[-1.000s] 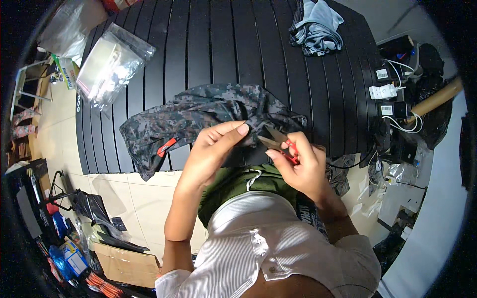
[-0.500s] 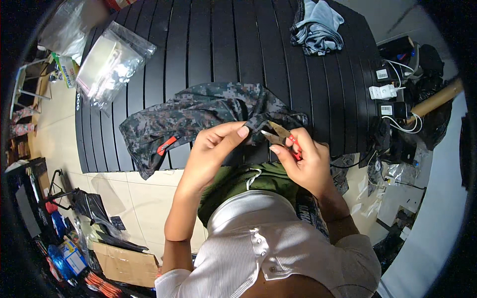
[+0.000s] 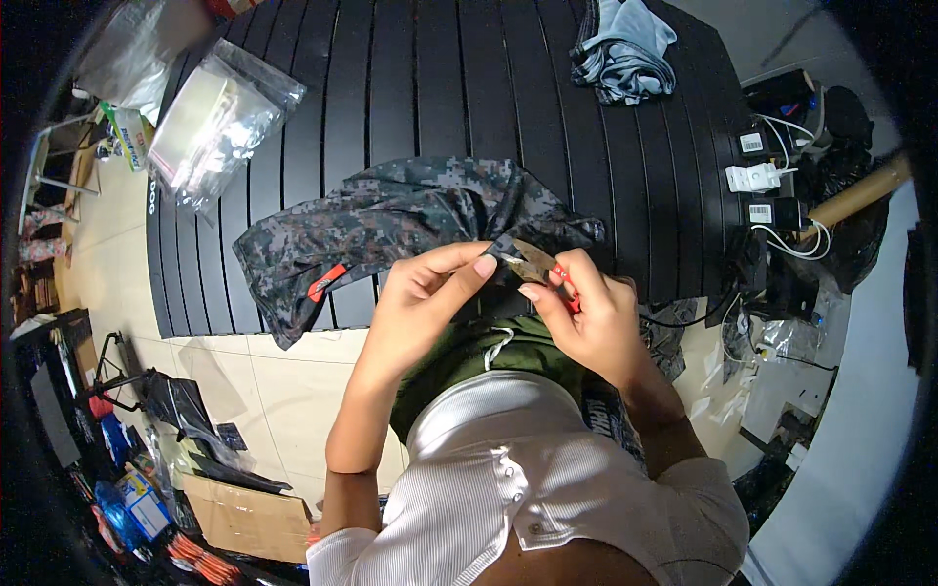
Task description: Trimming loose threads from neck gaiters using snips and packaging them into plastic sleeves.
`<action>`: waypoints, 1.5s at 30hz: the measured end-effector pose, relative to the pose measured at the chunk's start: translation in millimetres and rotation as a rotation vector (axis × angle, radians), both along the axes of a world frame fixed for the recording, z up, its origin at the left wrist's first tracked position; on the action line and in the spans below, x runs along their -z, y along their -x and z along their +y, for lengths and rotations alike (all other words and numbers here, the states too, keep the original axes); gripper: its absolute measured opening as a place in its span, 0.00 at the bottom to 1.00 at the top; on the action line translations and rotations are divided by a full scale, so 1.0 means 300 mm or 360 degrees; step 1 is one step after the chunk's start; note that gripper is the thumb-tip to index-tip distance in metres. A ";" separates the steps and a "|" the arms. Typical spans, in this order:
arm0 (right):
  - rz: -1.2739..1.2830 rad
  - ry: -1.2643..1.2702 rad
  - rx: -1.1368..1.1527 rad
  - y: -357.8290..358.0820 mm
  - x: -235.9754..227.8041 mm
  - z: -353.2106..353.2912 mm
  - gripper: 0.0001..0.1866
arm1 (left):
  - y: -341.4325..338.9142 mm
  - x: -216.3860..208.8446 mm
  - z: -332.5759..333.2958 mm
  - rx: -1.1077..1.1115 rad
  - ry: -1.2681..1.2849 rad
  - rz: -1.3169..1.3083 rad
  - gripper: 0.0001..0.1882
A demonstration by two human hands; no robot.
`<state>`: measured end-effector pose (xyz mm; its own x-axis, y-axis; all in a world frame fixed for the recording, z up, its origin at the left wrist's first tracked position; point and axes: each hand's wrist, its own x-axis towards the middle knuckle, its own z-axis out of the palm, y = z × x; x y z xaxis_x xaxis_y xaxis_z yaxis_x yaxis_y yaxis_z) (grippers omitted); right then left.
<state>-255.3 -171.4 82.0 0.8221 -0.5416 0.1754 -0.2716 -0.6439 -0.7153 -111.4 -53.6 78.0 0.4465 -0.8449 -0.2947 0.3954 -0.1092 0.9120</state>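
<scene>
A dark digital-camouflage garment [image 3: 420, 200] with a red patch [image 3: 327, 282] lies spread on the black slatted table [image 3: 440, 88], near its front edge. Between thumb and forefinger, my left hand [image 3: 435, 288] pinches a raised edge of that cloth. My right hand [image 3: 591, 313] is closed round small thread snips [image 3: 559, 272] with red grips. Their blades point left and meet the cloth just beside my left fingertips. Whether the blades have cloth between them is too small to tell.
Folded light-blue clothing [image 3: 630, 54] sits at the table's far right. Clear plastic bags [image 3: 230, 122] lie at the far left. White chargers and cables [image 3: 757, 179] are along the right edge, near a cardboard tube [image 3: 860, 205]. A cardboard box [image 3: 249, 518] stands on the floor, lower left.
The snips' blades have come closer together and moved slightly left, onto the cloth edge by my left fingertips. My left hand has shifted a little right, still pinching the cloth.
</scene>
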 end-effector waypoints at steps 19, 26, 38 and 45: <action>0.0047 0.0021 -0.0007 0.000 -0.032 -0.028 0.10 | -0.001 0.017 -0.004 -0.0076 0.0014 -0.0001 0.11; -0.0020 -0.0255 0.0145 0.009 -0.039 -0.034 0.09 | -0.007 0.037 -0.020 -0.0108 -0.0065 0.0233 0.09; -0.0181 -0.1545 -0.0230 -0.060 0.000 -0.101 0.18 | -0.037 -0.002 -0.022 0.0120 -0.0362 0.0241 0.10; -0.0262 -0.1765 -0.0230 -0.057 0.001 -0.119 0.16 | -0.044 0.008 -0.024 0.0442 -0.0096 0.0440 0.09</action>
<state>-238.1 -207.1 81.7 0.9010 -0.3672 -0.2310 -0.0958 0.3508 -0.9315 -98.3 -60.7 75.7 0.1005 -0.8998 -0.4246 0.5732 -0.2965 0.7639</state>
